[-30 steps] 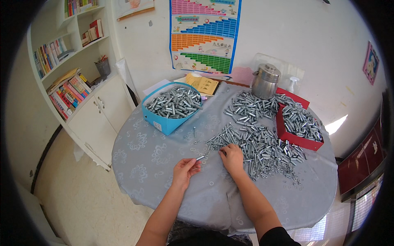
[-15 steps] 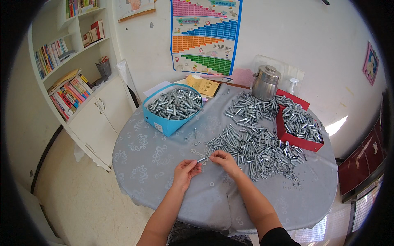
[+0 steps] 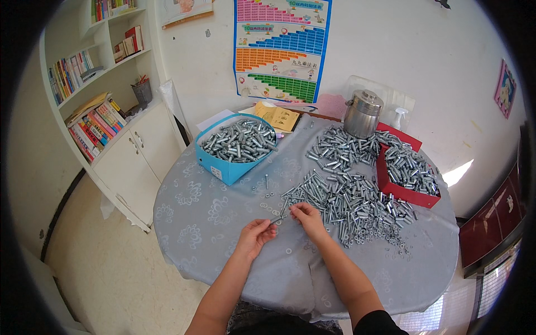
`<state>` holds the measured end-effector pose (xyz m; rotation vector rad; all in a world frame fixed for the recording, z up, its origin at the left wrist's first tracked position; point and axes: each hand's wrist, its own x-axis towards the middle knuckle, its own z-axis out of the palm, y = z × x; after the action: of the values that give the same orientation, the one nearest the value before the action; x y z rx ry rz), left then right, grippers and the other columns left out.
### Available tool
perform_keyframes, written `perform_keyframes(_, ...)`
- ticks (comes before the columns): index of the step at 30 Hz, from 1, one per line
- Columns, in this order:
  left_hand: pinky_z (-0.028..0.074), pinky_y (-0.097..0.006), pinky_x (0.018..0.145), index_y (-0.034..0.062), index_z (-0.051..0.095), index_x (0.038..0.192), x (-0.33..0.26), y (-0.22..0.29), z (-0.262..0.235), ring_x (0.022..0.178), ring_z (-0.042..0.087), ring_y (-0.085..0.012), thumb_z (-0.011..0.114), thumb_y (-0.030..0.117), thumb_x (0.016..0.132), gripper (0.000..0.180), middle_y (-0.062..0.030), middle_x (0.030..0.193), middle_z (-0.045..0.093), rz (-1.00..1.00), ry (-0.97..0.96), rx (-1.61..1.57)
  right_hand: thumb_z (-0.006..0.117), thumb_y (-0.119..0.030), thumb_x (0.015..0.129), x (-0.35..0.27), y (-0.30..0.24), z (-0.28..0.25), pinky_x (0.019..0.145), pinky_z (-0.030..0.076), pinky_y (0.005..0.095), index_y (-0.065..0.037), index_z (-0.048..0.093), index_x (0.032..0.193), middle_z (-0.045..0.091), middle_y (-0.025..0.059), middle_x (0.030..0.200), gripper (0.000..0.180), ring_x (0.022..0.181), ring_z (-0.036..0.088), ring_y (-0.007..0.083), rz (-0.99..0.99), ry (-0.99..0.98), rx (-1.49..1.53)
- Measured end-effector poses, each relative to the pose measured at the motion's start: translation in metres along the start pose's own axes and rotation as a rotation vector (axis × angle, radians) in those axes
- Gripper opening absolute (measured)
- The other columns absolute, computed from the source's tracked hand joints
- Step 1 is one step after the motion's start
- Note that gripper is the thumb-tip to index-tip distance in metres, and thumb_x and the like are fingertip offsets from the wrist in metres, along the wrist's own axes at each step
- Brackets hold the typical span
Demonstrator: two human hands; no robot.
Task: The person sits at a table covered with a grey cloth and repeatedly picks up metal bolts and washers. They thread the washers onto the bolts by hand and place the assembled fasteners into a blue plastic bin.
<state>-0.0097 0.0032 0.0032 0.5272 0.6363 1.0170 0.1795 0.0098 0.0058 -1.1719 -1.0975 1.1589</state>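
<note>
My left hand (image 3: 256, 237) pinches a metal bolt (image 3: 276, 220) between thumb and fingers, its free end pointing right. Just right of that end is my right hand (image 3: 308, 219), thumb and fingertips pressed together; anything between them is too small to make out. Flat washers (image 3: 268, 209) lie on the cloth just beyond my hands. A single bolt (image 3: 267, 181) is set apart farther off, with a few nuts near it. To the right spreads a big heap of loose bolts (image 3: 349, 198), with small washers and nuts (image 3: 385, 237) along its near side.
A blue box (image 3: 223, 172) full of assembled bolts stands at the far left of the grey-clothed table (image 3: 195, 240). At the right, a red box (image 3: 410, 195) also holds bolts. Behind the heap are a steel pot (image 3: 363, 114) and a spray bottle (image 3: 398, 118). Papers (image 3: 277, 116) lie at the back.
My right hand has moved slightly away from the bolt's end, up and to the right. The left hand keeps hold of the bolt, which has shifted a little.
</note>
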Motion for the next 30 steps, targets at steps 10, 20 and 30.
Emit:
perform_keyframes(10, 0.054, -0.027, 0.061, 0.0008, 0.054, 0.087, 0.0, -0.001, -0.001, 0.065, 0.062, -0.0168, 0.057, 0.008, 0.082, 0.009, -0.0135, 0.081, 0.062, 0.023, 0.005, -0.043, 0.062, -0.013, 0.069, -0.002, -0.008, 0.0, 0.083, 0.037, 0.0383, -0.006, 0.062, 0.084, 0.057, 0.0066, 0.094, 0.016, 0.096, 0.047, 0.0295, -0.768, 0.218, -1.151)
perform_keyframes(20, 0.054, -0.027, 0.06, 0.0009, 0.054, 0.087, -0.002, 0.002, 0.002, 0.065, 0.061, -0.0165, 0.056, 0.008, 0.082, 0.009, -0.0137, 0.081, 0.062, 0.022, 0.026, -0.044, 0.063, -0.015, 0.07, -0.006, -0.014, -0.009, 0.073, 0.038, 0.0358, -0.008, 0.064, 0.079, 0.06, 0.0041, 0.072, 0.012, 0.077, 0.054, 0.0222, -0.616, 0.227, -1.014)
perform_keyframes(30, 0.054, -0.027, 0.061, 0.0007, 0.054, 0.087, -0.002, 0.001, 0.0, 0.065, 0.061, -0.0159, 0.056, 0.008, 0.082, 0.01, -0.0137, 0.082, 0.062, 0.032, 0.023, -0.038, 0.067, -0.016, 0.07, -0.008, -0.015, -0.007, 0.071, 0.042, 0.031, -0.008, 0.065, 0.083, 0.061, 0.0046, 0.079, 0.016, 0.073, 0.055, 0.0199, -0.5, 0.05, -0.99)
